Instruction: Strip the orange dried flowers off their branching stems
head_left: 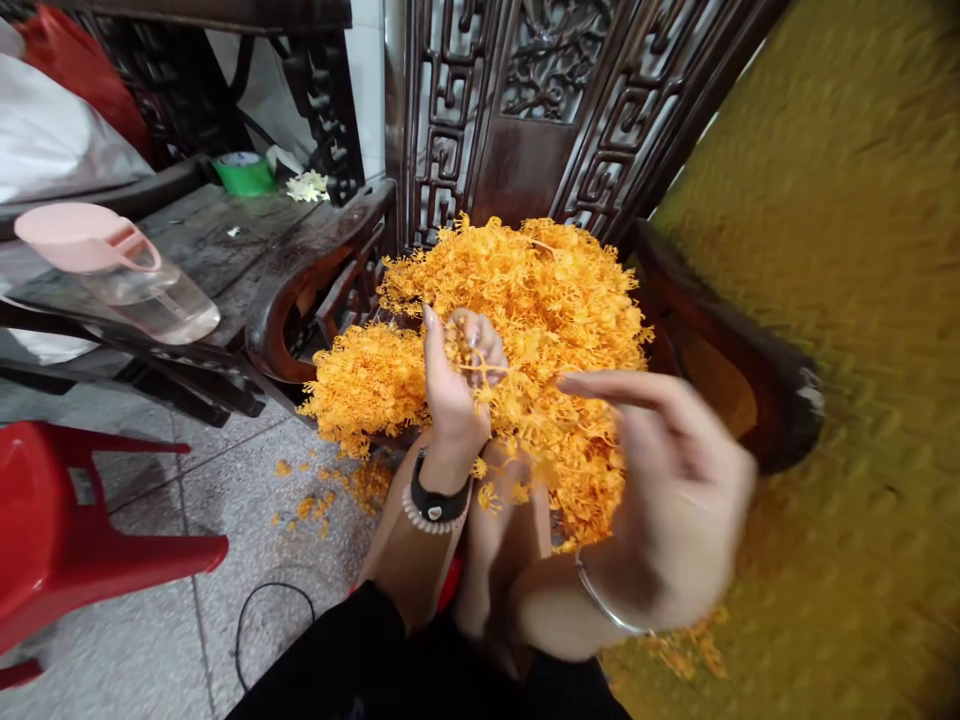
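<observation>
A large heap of orange artificial flower sprigs (540,285) is piled on the dark wooden chair, and a smaller bunch of them (367,385) lies to its left. My left hand (454,405), in front of the heap, has its fingers curled around the stems of an orange flower sprig (517,415). Its blossoms hang out to the right, over my legs. To the right, my right hand (675,490) is raised and partly blurred by motion. Its index finger stretches toward the sprig without touching it, and nothing shows in that hand.
On the left, a dark wooden seat (232,240) carries a pink-lidded water bottle (142,280) and green tape (244,175). A red plastic stool (52,530) stands on the speckled floor (247,510) near a black cable (238,630). Loose orange pieces (307,505) are scattered below.
</observation>
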Motion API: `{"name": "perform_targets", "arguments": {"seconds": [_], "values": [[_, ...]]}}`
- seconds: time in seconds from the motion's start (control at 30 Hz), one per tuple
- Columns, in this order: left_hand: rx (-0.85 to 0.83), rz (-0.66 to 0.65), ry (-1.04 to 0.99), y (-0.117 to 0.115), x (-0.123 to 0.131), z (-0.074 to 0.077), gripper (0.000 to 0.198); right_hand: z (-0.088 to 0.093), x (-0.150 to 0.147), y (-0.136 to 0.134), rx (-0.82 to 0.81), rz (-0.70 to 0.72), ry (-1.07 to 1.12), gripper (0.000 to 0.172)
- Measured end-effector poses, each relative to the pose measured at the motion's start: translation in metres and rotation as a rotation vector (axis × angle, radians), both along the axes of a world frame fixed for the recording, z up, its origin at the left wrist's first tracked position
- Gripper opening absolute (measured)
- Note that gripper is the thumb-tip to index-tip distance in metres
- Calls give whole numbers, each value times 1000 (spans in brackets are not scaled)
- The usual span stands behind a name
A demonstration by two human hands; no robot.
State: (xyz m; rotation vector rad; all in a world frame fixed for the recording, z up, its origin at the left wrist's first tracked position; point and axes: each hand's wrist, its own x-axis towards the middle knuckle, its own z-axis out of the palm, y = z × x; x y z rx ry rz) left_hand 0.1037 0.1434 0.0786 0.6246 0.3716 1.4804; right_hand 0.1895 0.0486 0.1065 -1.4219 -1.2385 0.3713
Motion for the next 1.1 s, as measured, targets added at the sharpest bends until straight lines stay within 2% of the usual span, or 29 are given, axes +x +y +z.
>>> {"name": "perform_targets", "arguments": {"seconds": [0.07,0.17,0.27,0.33,0.43,0.57,0.67,0.77,0.93,1.03,1.1], "values": [[40,76,49,-4,3,2,46,-5,-8,14,-121,93,-175,24],[61,221,166,-8,4,1,50,-12,-8,30,-229,179,-223,26],[138,287,301,-8,5,-4,52,-16,-9,35,-157,276,-110,16],[184,308,416,-8,6,-8,44,-17,-12,36,-69,242,-15,11],[200,226,542,-5,4,-14,36,-18,-14,37,-29,205,62,12],[239,110,647,-1,-1,-19,52,-18,-5,36,-129,276,102,18],[212,-52,512,-2,-3,-18,54,-17,0,33,-167,388,166,17],[223,-195,311,-9,-4,-15,54,-21,0,32,-105,435,327,20],[252,-221,280,-16,-7,-12,56,-31,-8,40,-72,441,610,37],[213,-208,294,-11,-12,-11,58,-31,-8,48,-111,460,651,39],[169,-235,285,-2,-17,-13,59,-28,-3,52,-31,543,702,47]]}}
